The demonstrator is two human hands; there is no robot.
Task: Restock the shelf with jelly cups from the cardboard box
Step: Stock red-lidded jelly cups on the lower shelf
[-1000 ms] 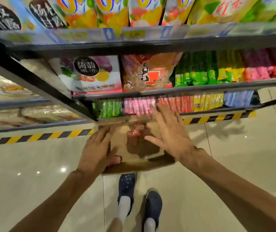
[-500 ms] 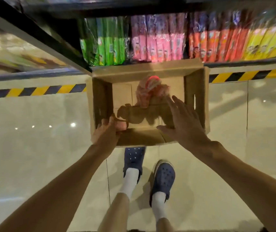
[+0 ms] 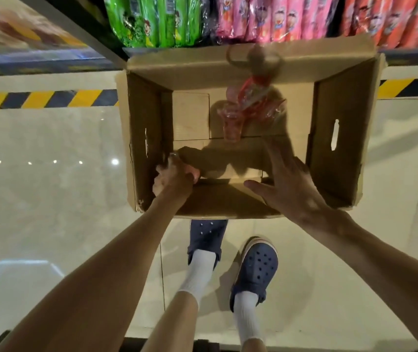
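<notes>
Down inside the cardboard box (image 3: 335,148), the left hand (image 3: 171,181) has its fingers (image 3: 162,174) curled around a pink jelly cup (image 3: 194,174) at the near left corner. The right hand (image 3: 289,189) reaches in with fingers (image 3: 274,158) straight and spread apart, holding nothing. Farther back on the box bottom lies a bundle of pink jelly cups (image 3: 243,110) in clear wrap. The box sits on the tiled floor (image 3: 50,186) against the shelf (image 3: 228,16), where green and pink packets stand in rows.
</notes>
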